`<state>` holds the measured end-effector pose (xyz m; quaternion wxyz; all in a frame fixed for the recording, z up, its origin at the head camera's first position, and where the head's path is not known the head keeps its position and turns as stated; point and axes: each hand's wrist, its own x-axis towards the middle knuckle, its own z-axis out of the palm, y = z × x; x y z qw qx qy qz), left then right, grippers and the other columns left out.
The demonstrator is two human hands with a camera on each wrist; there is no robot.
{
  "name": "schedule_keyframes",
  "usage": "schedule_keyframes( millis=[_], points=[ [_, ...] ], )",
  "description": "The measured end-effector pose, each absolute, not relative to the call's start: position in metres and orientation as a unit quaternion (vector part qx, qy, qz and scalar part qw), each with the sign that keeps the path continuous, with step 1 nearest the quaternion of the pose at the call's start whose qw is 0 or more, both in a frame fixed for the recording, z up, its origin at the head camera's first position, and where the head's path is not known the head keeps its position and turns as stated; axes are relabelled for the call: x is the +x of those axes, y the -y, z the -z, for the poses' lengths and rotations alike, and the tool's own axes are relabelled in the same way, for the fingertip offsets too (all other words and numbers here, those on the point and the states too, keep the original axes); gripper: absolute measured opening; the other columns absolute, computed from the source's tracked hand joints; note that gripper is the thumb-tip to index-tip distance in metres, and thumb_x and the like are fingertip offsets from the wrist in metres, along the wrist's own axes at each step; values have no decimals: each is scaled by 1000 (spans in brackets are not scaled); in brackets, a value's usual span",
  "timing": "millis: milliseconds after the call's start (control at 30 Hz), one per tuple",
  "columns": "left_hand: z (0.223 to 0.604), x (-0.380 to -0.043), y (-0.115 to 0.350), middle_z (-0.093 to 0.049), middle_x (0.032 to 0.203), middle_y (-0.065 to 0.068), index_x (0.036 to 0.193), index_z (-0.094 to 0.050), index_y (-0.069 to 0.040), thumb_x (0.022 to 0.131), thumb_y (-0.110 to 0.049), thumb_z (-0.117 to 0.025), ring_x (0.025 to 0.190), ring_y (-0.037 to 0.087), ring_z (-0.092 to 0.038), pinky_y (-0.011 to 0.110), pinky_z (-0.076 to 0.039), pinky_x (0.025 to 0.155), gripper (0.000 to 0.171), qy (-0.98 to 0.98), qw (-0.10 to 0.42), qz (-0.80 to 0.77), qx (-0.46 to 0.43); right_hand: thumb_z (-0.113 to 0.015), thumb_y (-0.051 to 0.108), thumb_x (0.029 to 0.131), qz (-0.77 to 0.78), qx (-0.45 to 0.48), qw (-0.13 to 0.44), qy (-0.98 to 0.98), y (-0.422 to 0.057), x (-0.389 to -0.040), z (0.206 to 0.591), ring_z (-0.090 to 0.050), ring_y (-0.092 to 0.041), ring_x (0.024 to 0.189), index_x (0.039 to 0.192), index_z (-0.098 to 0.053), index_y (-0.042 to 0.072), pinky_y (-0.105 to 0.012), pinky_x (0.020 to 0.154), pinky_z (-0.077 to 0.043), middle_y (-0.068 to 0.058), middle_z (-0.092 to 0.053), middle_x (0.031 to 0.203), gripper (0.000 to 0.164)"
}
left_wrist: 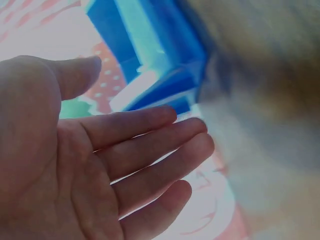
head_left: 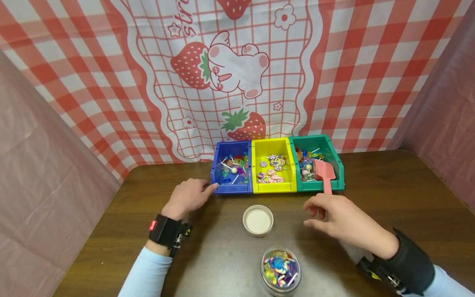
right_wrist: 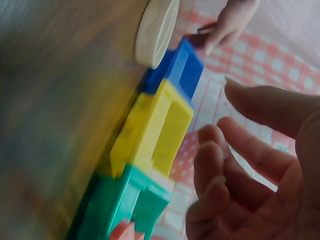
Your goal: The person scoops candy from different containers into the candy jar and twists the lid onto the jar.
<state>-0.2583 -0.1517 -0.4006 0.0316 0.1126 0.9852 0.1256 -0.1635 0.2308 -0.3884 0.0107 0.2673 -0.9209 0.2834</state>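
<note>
My left hand (head_left: 188,197) is beside the front left corner of the blue bin (head_left: 233,189), its thumb close to that corner; whether it touches cannot be told. In the left wrist view its fingers (left_wrist: 145,145) lie extended with nothing in them. Loosely bent and holding nothing, my right hand (head_left: 339,216) hovers in front of the green bin (head_left: 338,165). A pink scoop (head_left: 325,170) leans in that bin, its handle over the front edge towards my right hand. Between the two stands the yellow bin (head_left: 274,188). Small lollipop and candy pieces (head_left: 272,175) lie in the bins.
A round white lid (head_left: 258,220) lies on the brown table (head_left: 219,247) in front of the bins. Nearer to me, a clear jar (head_left: 281,270) stands uncovered, filled with colourful candy pieces. Behind the bins hangs a red checked strawberry cloth (head_left: 341,82).
</note>
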Motion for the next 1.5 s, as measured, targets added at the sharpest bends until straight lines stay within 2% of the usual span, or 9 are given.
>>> schedule_keyframes(
  millis=[100,200,333,400,533,700,933,1267,1500],
  points=[
    [392,-252,148,-54,63,-1,82,-70,-15,100,-51,-54,60,19,-53,35,-40,55,43,-984,-9,-124,129,-83,36,82,-300,313,-37,900,-227,-159,389,-54,-5,79,110,-70,15,-26,66,-49,13,-60,90,37],
    [387,-245,139,-53,61,-5,78,-70,-17,98,-44,-60,57,15,-51,33,-40,53,35,-974,-62,-126,179,-80,46,82,-320,352,-88,875,-223,-153,390,-54,-7,85,120,-67,13,-27,68,-48,12,-60,97,52],
    [385,-235,121,-63,75,-9,93,-76,-18,95,-37,-68,65,9,-56,31,-49,61,21,-950,-95,-134,265,-81,51,77,-343,369,-149,851,-214,-145,392,-54,-10,90,131,-61,11,-27,71,-49,9,-59,103,70],
    [388,-230,111,-69,87,-8,102,-76,-18,95,-37,-69,76,8,-61,32,-52,70,22,-941,-85,-138,297,-82,54,74,-342,366,-164,849,-208,-140,394,-54,-11,93,136,-57,9,-29,76,-50,8,-58,107,80],
    [395,-223,95,-71,104,-4,113,-73,-15,95,-40,-68,94,11,-64,35,-54,83,31,-928,-31,-141,344,-79,65,69,-311,364,-155,864,-197,-129,397,-53,-8,104,140,-54,13,-33,87,-51,9,-56,119,92],
    [405,-216,83,-68,113,-2,119,-69,-13,95,-44,-67,100,10,-62,31,-52,88,39,-913,6,-125,388,-77,68,70,-286,377,-146,869,-189,-119,399,-50,-6,108,139,-55,20,-34,91,-50,13,-52,124,87],
    [420,-208,70,-52,144,6,132,-62,-15,92,-54,-65,130,20,-44,34,-42,104,56,-896,18,-101,433,-73,69,74,-278,383,-145,869,-186,-118,401,-51,-3,105,139,-56,19,-33,89,-51,14,-52,123,83],
    [433,-203,63,-41,151,7,140,-55,-20,85,-56,-73,131,22,-38,38,-40,105,67,-890,7,-92,446,-71,70,75,-271,389,-133,870,-186,-119,403,-51,-2,102,138,-57,19,-33,87,-51,14,-53,122,83],
    [432,-202,62,-46,146,3,143,-52,-21,88,-50,-72,124,20,-44,32,-47,95,66,-900,31,-84,426,-71,71,75,-271,387,-134,871,-187,-119,403,-51,-2,102,138,-57,18,-33,87,-52,13,-53,122,84]
  ],
)
